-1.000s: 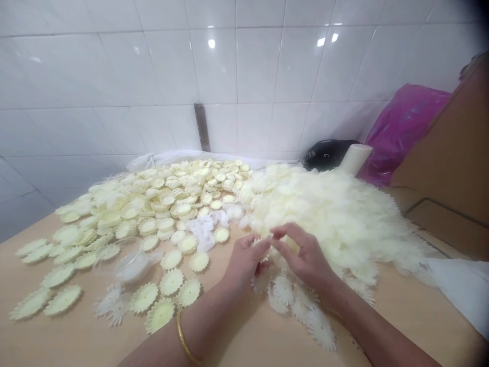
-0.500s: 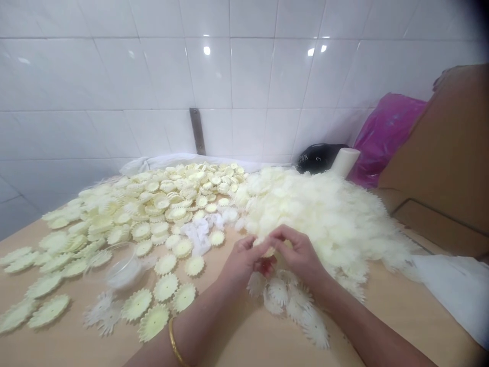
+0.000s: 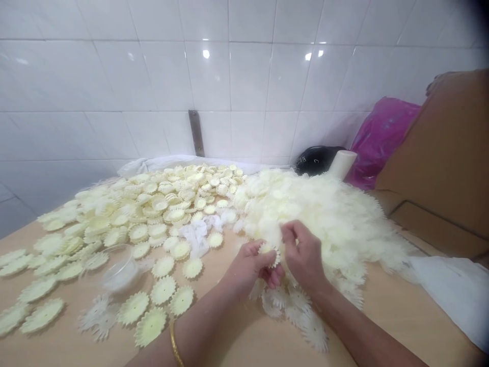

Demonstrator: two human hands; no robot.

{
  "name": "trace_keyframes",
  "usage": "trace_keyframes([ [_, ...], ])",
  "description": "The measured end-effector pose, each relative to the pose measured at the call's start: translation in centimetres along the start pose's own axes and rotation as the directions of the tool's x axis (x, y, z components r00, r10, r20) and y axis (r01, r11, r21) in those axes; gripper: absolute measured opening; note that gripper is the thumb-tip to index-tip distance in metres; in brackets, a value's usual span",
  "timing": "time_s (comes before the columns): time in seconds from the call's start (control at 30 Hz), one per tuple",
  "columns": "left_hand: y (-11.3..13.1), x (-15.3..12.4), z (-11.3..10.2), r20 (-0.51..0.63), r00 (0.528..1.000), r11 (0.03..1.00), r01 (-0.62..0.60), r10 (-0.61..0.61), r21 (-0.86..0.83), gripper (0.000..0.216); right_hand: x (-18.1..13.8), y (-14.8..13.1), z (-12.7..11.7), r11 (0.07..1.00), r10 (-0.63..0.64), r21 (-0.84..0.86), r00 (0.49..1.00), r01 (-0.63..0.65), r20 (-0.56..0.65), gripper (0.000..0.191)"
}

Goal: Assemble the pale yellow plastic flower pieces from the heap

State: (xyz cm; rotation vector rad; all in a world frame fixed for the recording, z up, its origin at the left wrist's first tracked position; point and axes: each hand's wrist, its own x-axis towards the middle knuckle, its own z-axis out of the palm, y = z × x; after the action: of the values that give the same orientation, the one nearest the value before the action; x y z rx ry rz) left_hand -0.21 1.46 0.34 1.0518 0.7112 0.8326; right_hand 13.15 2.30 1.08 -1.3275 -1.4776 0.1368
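My left hand (image 3: 247,267) is closed, pinching a small pale-yellow disc with a scalloped edge (image 3: 272,253) between thumb and fingers. Just right of it and slightly higher, my right hand (image 3: 304,256) has its fingers pressed together in a pinch. Whatever those fingertips hold, if anything, blends with the pale pile behind them. Below both hands lie several thin, translucent white flower-shaped pieces (image 3: 314,326). A large heap of sheer cream flower-shaped pieces (image 3: 324,214) rises directly beyond my right hand.
Many thicker pale-yellow scalloped discs (image 3: 151,323) spread over the left of the wooden table (image 3: 244,341). Among them stands a clear plastic cup (image 3: 118,272). Behind the sheer heap are a white roll (image 3: 343,164), a black bundle (image 3: 315,159), a magenta bag (image 3: 376,137) and a cardboard box (image 3: 446,163).
My hands have come apart. The right has shifted a little right, away from the left, and the scalloped disc in my left hand now shows clearly.
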Motion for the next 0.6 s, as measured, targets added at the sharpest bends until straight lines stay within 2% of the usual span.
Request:
trace_keyframes([
  [0.07, -0.1, -0.1, -0.1, -0.020, 0.999, 0.999, 0.027, -0.027, 0.017, 0.019, 0.6, 0.6, -0.4, 0.999, 0.023, -0.048, 0.997, -0.026, -0.074, 0.022],
  [0.13, -0.3, -0.1, -0.2, -0.068, 0.997, 1.000, 0.029, -0.029, 0.001, 0.020, 1.1, 1.2, -0.7, 0.995, -0.009, -0.099, 0.996, -0.001, -0.093, 0.018],
  [0.2, -0.4, 0.1, -0.3, -0.112, 0.994, 0.998, 0.005, -0.012, -0.059, 0.021, 1.3, 1.7, -0.8, 0.985, -0.102, -0.146, 0.994, 0.094, -0.050, 0.017],
  [0.27, -0.4, 0.3, -0.5, -0.152, 0.988, 0.994, -0.010, -0.007, -0.108, 0.021, 1.3, 1.9, -0.8, 0.963, -0.197, -0.192, 0.980, 0.190, -0.017, 0.025],
  [0.37, -0.5, 0.6, -0.5, -0.217, 0.976, 0.995, 0.001, -0.023, -0.101, 0.020, 1.1, 1.9, -0.7, 0.930, -0.269, -0.268, 0.963, 0.253, -0.024, 0.030],
  [0.5, -0.6, 0.7, -0.4, -0.277, 0.959, 0.995, 0.031, -0.056, -0.095, 0.024, 0.9, 1.5, -0.7, 0.927, -0.257, -0.274, 0.966, 0.254, 0.026, 0.025],
  [0.6, -0.7, 0.6, -0.2, -0.307, 0.949, 0.995, 0.049, -0.075, -0.092, 0.028, 0.6, 0.8, -0.8, 0.967, -0.163, -0.180, 0.982, 0.178, 0.092, 0.021],
])
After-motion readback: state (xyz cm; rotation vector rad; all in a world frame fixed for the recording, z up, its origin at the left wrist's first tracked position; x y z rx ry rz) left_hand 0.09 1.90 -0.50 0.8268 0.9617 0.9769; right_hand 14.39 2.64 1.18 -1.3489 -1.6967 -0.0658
